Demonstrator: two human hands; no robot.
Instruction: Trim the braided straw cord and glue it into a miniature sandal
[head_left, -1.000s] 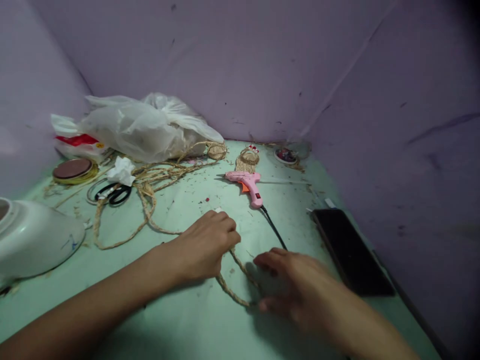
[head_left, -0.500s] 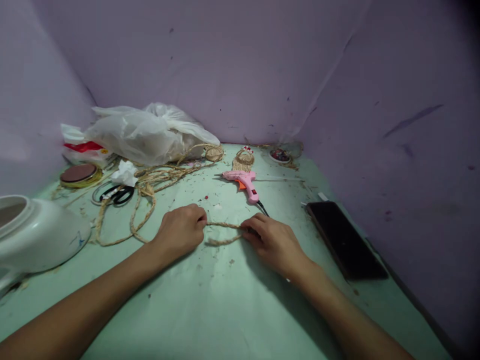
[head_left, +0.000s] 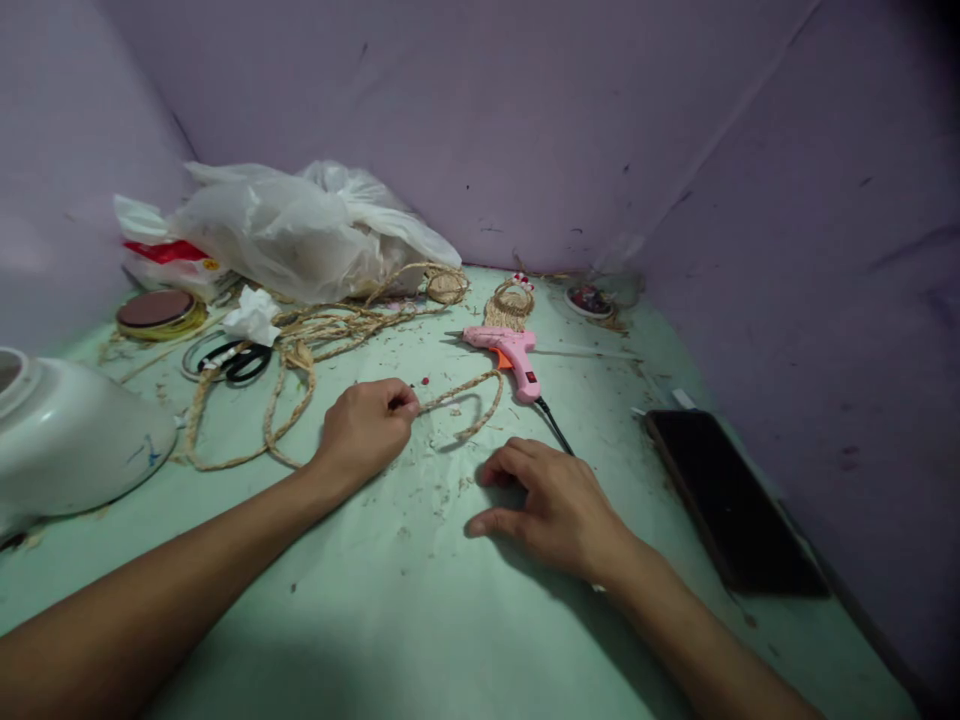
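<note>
My left hand [head_left: 371,422] pinches a tan braided rope [head_left: 457,392] between thumb and fingers. From the pinch the rope runs right, then bends back on itself, its loose end pointing toward me. My right hand [head_left: 551,505] is held over the table to the right of that loop, thumb and fingers apart, with nothing in it. Just beyond the loop lies a pink glue gun [head_left: 502,350] with an orange trigger, its nozzle pointing left. Behind it is a small woven piece [head_left: 510,308] with red and white trim.
Black-handled scissors [head_left: 240,362] and a heap of rope [head_left: 330,328] lie left, before a white plastic bag [head_left: 277,240]. A white ceramic vessel [head_left: 90,440] rests at the left edge, a dark phone [head_left: 735,500] at the right. A small dish [head_left: 589,302] stands at the back.
My right hand has let go of the rope and opened, drawing slightly back toward me. The freed rope bend has swung away from me. The view has shifted a little.
</note>
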